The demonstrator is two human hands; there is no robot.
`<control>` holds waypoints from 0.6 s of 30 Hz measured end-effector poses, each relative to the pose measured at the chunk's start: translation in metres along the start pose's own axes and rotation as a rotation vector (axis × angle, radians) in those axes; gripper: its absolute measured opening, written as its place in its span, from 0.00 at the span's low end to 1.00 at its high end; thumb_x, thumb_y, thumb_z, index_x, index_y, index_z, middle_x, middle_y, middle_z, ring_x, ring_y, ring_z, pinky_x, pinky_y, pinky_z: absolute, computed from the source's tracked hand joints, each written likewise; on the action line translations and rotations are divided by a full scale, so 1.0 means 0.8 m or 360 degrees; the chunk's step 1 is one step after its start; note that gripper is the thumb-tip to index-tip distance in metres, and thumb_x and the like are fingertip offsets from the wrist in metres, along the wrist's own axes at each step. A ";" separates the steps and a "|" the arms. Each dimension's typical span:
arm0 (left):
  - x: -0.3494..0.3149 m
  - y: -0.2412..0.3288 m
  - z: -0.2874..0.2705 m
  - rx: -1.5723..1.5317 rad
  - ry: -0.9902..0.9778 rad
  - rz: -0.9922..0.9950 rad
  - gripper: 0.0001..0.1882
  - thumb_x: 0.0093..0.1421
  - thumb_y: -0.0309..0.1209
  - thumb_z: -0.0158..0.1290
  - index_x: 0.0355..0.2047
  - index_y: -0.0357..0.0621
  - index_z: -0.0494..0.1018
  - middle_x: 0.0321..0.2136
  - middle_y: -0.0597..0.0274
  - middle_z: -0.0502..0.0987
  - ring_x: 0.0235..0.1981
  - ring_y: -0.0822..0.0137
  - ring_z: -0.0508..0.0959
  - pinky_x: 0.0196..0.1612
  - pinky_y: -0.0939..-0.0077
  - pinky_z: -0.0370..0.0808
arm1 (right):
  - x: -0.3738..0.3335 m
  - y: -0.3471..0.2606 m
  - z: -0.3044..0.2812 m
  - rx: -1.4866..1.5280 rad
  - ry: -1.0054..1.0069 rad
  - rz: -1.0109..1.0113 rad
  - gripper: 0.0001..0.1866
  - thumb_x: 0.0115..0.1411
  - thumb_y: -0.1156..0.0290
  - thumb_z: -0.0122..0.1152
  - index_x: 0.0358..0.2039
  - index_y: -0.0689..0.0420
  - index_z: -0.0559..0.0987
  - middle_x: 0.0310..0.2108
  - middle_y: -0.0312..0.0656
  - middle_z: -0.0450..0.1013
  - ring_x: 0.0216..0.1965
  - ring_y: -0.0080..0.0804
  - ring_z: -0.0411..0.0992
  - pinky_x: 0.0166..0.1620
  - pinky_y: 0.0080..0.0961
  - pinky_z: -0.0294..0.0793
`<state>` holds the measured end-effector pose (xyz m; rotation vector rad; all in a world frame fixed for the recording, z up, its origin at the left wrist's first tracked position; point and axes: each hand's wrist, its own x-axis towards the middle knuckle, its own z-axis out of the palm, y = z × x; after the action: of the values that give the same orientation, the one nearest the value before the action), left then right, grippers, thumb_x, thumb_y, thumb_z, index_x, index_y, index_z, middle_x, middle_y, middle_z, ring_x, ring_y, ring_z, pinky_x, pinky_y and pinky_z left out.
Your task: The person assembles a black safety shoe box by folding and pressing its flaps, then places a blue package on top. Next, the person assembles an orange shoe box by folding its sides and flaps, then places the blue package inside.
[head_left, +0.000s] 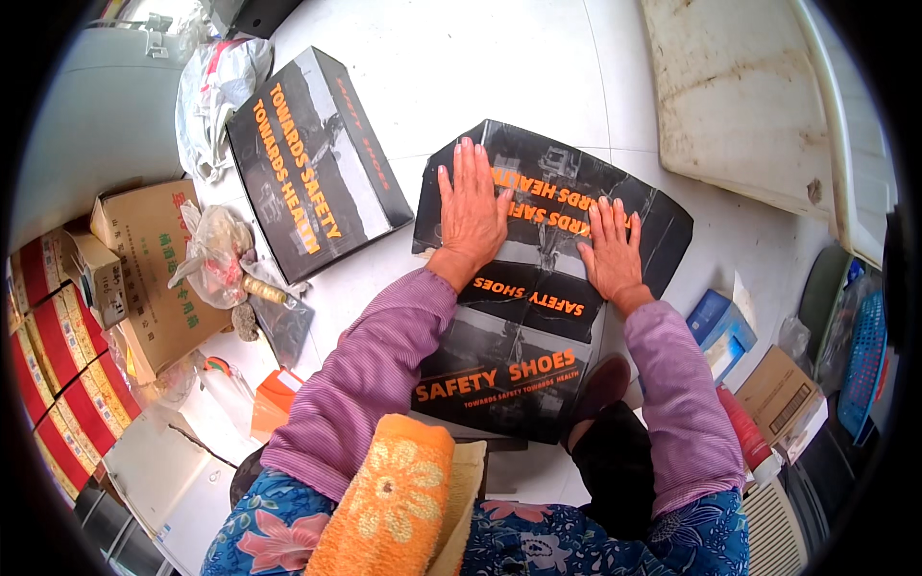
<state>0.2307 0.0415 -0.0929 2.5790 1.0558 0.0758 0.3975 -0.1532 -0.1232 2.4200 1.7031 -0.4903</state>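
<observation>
A black cardboard shoe box [523, 357] with orange lettering lies opened out in front of me, its panels spread and creased. My left hand [471, 213] rests flat on the left part of its far panel, fingers stretched away from me. On the right part of the same panel lies my right hand [613, 252], palm down with its fingers out. Neither hand grips anything. A second black shoe box [305, 178], closed and whole, stands on the floor to the left of my left hand, apart from it.
At the left are a brown carton [158, 264], plastic bags [219, 96] and red-and-gold boxes [72, 350]. A large pale stained panel [744, 106] stands far right. Nearer right are a blue box [715, 326], a small brown carton [780, 394] and a blue basket [861, 360]. An orange towel [389, 490] hangs before me.
</observation>
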 end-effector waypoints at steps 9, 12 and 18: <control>0.009 -0.015 0.014 -0.0088 -0.0018 0.0070 0.36 0.64 0.38 0.44 0.63 0.28 0.45 0.66 0.39 0.41 0.68 0.47 0.41 0.66 0.50 0.41 | 0.001 0.002 -0.004 0.0012 -0.0030 -0.0020 0.34 0.65 0.51 0.41 0.66 0.56 0.51 0.69 0.42 0.42 0.70 0.42 0.34 0.67 0.50 0.30; 0.012 -0.017 0.017 -0.0172 0.0011 0.0086 0.36 0.63 0.36 0.46 0.63 0.28 0.44 0.65 0.38 0.41 0.68 0.46 0.42 0.66 0.49 0.42 | 0.002 0.000 -0.008 0.0039 -0.0047 -0.0014 0.34 0.65 0.51 0.41 0.66 0.56 0.50 0.69 0.43 0.42 0.70 0.43 0.34 0.67 0.50 0.29; 0.021 -0.021 0.025 -0.0258 0.0036 0.0164 0.37 0.62 0.37 0.47 0.63 0.28 0.44 0.65 0.36 0.40 0.67 0.44 0.42 0.65 0.45 0.42 | 0.002 0.000 -0.008 0.0065 -0.0074 0.0006 0.35 0.64 0.52 0.44 0.66 0.57 0.50 0.68 0.45 0.43 0.70 0.45 0.34 0.67 0.52 0.30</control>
<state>0.2352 0.0580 -0.1190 2.4891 0.8849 0.2078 0.3997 -0.1497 -0.1176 2.4191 1.6860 -0.5816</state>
